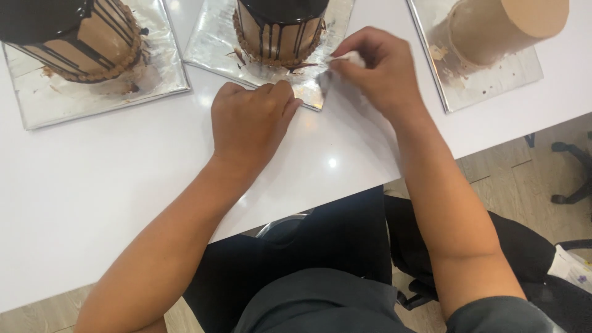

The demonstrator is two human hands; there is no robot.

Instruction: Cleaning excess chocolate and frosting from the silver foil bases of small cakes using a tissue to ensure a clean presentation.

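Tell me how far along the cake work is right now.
Done: the left cake and middle cake carry dark drip and a piped base border. In hand: the right hand wipes the middle silver board with a white cloth while the left hand steadies its edge. Left: the right cake is plain, its board smeared.

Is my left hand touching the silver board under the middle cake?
Touching. The head view shows the left hand with its curled fingers pressed onto the near edge of the silver board, covering part of that edge, with no gap visible.

Middle cake (280,28) and left cake (68,37) cut off above.
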